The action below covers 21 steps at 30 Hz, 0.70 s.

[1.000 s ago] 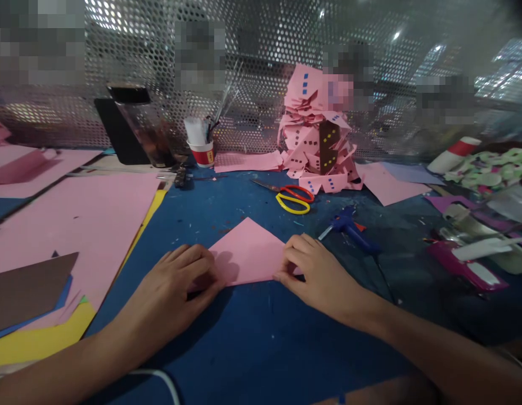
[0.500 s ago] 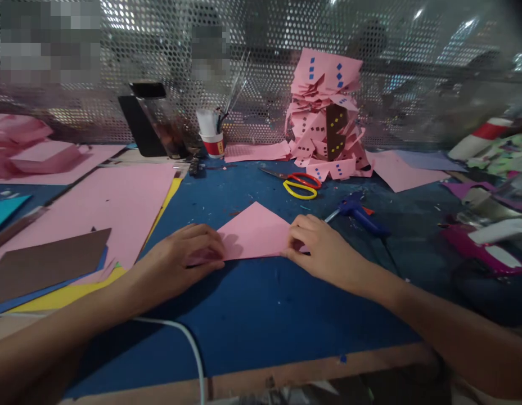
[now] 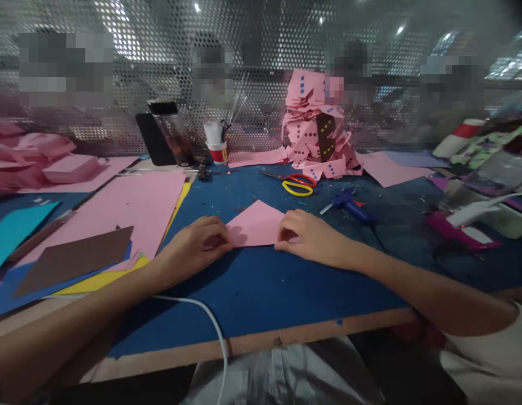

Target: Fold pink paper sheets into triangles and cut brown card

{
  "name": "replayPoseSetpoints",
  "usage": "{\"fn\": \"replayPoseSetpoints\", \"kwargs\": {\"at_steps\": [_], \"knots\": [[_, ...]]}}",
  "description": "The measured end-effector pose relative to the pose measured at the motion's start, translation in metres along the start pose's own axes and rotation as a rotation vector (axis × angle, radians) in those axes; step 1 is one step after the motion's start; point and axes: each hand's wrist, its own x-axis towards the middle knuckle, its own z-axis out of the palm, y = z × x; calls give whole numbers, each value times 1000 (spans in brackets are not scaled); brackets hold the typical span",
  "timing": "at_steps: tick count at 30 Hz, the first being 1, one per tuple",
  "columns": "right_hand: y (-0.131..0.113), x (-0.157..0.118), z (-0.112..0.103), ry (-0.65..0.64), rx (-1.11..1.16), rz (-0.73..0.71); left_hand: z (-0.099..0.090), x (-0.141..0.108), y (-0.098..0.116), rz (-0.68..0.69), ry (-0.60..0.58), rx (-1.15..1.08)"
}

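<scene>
A pink sheet of paper, folded into a triangle, lies on the blue tabletop with its point facing away from me. My left hand pinches its left end between thumb and fingers. At the other end, my right hand has thumb and fingertips closed on the folded near edge. Both side corners of the paper are partly hidden by my hands. Beyond it lie scissors with red and yellow handles. A blue glue gun rests to the right of my right hand.
Pink sheets and a brown sheet lie at left. Behind stand a paper cup with tools, a dark-lidded bottle and a pink paper stack. A white cable crosses the front edge.
The view has shifted, showing more of the table's front edge. My hands have come slightly closer together along the folded edge, and my left fingers are now pinched tighter.
</scene>
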Motion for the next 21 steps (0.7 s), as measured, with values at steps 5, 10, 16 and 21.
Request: {"fn": "replayPoseSetpoints", "kwargs": {"at_steps": [5,10,16,21], "knots": [[-10,11,6,-17,1,-42,1,-1,-3,20,2,10],[-7,18,13,1,11,-17,2,-1,-4,47,10,50],[-6,18,16,19,-4,-5,4,5,13,7,43,134],[-7,17,18,51,-20,-3,20,17,24,28,15,172]]}}
